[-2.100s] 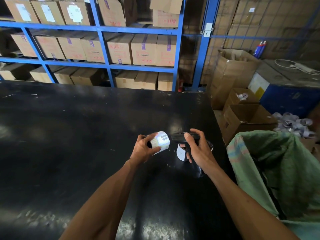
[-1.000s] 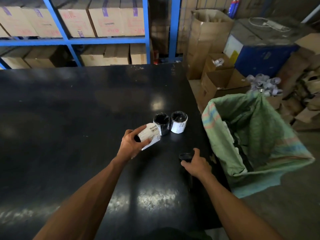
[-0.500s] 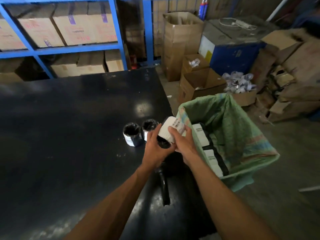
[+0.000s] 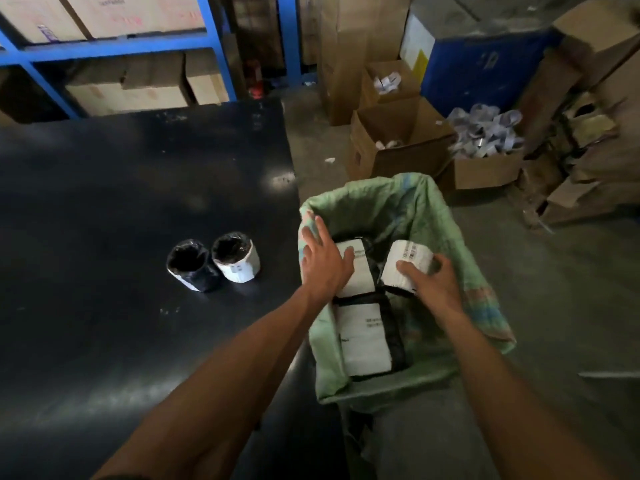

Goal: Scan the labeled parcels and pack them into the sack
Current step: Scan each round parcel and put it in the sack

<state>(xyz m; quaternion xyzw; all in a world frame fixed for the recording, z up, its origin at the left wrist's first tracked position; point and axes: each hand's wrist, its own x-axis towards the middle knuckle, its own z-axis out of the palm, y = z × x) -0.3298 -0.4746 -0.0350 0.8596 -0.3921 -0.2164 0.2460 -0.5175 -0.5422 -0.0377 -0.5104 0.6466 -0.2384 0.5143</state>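
A green woven sack [image 4: 415,206] stands open beside the black table's right edge. Inside it lie black-wrapped parcels with white labels [image 4: 365,341]. My right hand [image 4: 433,282] grips a small round labeled parcel [image 4: 407,261] inside the sack's mouth. My left hand [image 4: 323,261] is spread flat, fingers apart, resting on the sack's left rim and a packed parcel [image 4: 360,271]. Two more round black parcels with white labels [image 4: 190,265] [image 4: 237,256] stand side by side on the table [image 4: 104,202]. The scanner is out of sight.
Open cardboard boxes [image 4: 398,140] with scraps of paper sit on the floor behind the sack. A blue cabinet [image 4: 478,67] stands at the back right. Blue shelving [image 4: 114,51] with cartons runs behind the table. Bare concrete floor lies right of the sack.
The right hand set the scanner down, took the scanned parcel from the left hand and carried it into the sack. The left hand now rests open on the sack.
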